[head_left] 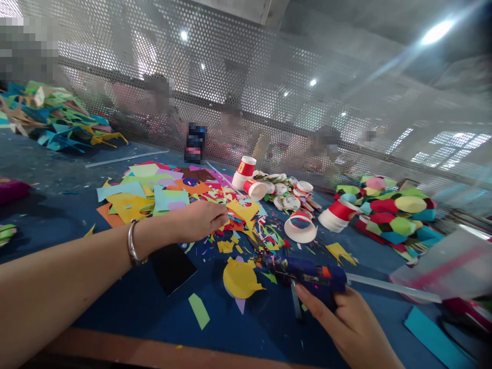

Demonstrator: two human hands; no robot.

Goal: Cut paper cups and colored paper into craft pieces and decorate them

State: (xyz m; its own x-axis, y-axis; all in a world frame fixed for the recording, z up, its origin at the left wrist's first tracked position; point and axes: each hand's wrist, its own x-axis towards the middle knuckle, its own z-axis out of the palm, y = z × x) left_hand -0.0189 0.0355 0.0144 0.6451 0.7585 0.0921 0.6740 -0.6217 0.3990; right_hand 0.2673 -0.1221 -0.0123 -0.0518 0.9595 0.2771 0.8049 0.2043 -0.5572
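My right hand (351,320) grips a blue hot glue gun (303,272), with a long clear glue stick (392,287) coming out of its back end. The gun's nozzle points left, close to a round yellow paper piece (241,278) with a lilac pointed piece under it. My left hand (202,219), a silver bangle on its wrist, is over the pile of coloured paper scraps (130,205). Its fingers are curled together, and whatever they may hold is hidden. A yellow scrap (244,211) lies right beside those fingertips.
Red-and-white paper cups (338,215) and a cut cup ring (301,228) stand behind the gun. Heaps of coloured paper shapes lie at the back left (57,115) and right (400,210). A phone (195,143) leans against the perforated screen (215,56). A translucent box (446,264) sits at right.
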